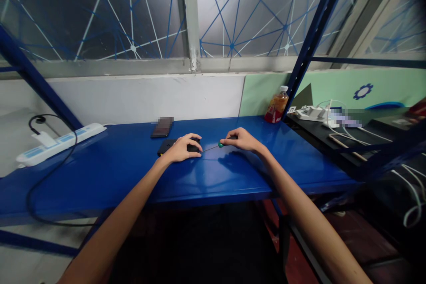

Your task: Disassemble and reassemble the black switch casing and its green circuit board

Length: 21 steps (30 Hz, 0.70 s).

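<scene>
My left hand (182, 148) rests over a small black box (164, 146) on the blue table, its fingers and thumb curled round the box's right part. A bit of yellow shows at the box's lower left corner. To the right, my right hand (245, 140) is closed on the handle of a screwdriver (220, 144), which has a green collar and a thin metal shaft. The shaft lies nearly level and points left at the box's right end, by my left fingertips. Whether its tip touches the box, I cannot tell. Behind the box lies a dark phone-like slab (162, 128).
A white power strip (63, 144) with a black cable (31, 191) lies on the left of the blue table (109, 168). A bottle of orange drink (277, 105) stands at the back right. Beyond a blue frame post, a black table (319, 137) holds white cables and adapters.
</scene>
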Motion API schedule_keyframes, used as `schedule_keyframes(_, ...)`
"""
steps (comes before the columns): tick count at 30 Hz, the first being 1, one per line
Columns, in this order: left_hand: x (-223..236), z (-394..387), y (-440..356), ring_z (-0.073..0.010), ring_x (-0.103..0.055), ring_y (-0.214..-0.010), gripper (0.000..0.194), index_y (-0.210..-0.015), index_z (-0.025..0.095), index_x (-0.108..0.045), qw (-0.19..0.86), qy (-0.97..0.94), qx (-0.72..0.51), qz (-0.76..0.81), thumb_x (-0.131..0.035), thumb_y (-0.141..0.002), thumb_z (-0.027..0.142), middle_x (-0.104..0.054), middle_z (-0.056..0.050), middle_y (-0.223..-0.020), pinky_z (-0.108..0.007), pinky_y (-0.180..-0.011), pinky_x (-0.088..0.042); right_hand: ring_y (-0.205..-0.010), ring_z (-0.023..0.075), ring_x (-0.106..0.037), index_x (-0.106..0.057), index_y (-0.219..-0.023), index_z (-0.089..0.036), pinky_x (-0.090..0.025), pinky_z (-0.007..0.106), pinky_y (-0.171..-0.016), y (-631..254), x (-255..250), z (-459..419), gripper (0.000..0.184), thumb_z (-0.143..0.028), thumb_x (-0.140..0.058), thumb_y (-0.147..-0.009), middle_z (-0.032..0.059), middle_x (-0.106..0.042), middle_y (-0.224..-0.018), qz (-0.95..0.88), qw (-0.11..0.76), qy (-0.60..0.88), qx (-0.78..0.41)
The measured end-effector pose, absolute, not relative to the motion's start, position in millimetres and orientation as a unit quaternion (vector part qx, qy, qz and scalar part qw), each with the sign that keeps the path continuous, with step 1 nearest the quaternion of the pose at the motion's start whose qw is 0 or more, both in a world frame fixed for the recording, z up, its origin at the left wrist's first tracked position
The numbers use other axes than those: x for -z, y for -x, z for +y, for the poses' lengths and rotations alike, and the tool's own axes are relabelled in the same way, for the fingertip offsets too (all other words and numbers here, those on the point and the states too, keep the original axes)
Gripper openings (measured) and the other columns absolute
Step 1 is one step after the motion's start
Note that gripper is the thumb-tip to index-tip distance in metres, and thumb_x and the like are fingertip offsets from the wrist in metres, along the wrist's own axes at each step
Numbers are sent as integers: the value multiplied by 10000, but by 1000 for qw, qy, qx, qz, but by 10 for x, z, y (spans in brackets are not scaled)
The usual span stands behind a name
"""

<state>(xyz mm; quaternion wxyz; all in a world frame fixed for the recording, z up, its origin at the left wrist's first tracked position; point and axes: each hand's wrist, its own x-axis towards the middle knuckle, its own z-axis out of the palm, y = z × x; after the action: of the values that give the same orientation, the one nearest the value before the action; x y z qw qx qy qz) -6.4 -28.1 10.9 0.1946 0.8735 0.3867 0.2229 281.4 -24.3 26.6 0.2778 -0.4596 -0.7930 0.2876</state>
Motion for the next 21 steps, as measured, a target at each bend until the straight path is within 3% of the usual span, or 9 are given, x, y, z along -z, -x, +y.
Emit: schedule_keyframes(21,-118,-324,29,-270,-543,-1172,171,-837,248,-737,184,-870,-249,383,-671,-784,397,-566,-56,-1280,-445,-1004,-432,-534,102,-354,-712,-697,-125,-264,258,-504,-2850,-315,-253,509,-629,-639,-702,-16,-483,-548,-789,297,466,-269)
